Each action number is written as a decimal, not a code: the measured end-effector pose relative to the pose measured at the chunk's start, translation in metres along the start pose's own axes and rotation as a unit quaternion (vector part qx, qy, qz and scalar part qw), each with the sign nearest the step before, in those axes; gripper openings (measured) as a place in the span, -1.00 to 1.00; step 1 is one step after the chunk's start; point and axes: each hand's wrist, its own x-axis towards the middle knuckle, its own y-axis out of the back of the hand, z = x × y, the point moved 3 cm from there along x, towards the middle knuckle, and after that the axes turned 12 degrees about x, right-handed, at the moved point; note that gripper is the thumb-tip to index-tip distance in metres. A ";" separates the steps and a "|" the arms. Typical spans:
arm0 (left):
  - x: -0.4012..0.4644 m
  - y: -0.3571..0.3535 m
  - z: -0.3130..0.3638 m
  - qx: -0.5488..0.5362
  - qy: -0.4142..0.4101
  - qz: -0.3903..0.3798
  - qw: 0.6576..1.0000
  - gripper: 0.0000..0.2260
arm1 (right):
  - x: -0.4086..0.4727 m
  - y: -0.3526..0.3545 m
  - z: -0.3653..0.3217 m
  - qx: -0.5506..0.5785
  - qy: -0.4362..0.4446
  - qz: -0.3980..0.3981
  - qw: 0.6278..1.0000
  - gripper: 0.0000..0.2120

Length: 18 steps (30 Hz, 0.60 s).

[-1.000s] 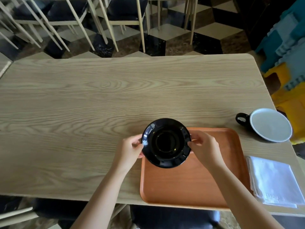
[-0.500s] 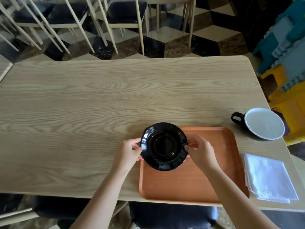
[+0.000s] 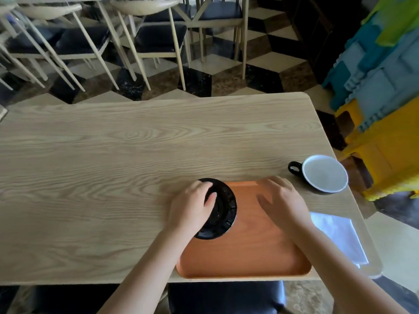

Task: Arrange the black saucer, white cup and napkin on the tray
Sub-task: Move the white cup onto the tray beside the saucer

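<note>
Wooden table [image 3: 113, 155], tray [image 3: 249, 257] holding saucer [image 3: 224, 211]

This looks like a café or small restaurant dining room. Rows of matching chairs [image 3: 158, 37] with pale wooden legs and dark cushions stand at 12 o'clock on a cube-patterned tile floor [image 3: 226, 71]. The long wooden surface [image 3: 113, 155] carries a serving tray [image 3: 249, 257] and cup [image 3: 324, 173].

One saucer [image 3: 223, 209], one cup [image 3: 323, 174], one napkin [image 3: 340, 234], one tray [image 3: 249, 250], two hands [image 3: 192, 209].
</note>
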 end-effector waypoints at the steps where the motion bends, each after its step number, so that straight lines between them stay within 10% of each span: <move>1: 0.004 -0.001 0.018 0.014 -0.043 0.012 0.999 -0.73 | -0.003 0.016 0.006 -0.027 0.017 0.022 0.999 -0.68; 11: 0.080 -0.062 0.152 0.112 -0.253 -0.021 0.961 -0.35 | -0.008 0.115 0.131 -0.143 -0.089 0.032 0.985 -0.20; 18: 0.109 -0.103 0.188 0.166 -0.277 -0.057 0.945 -0.28 | 0.004 0.109 0.156 -0.097 -0.077 0.032 0.992 -0.21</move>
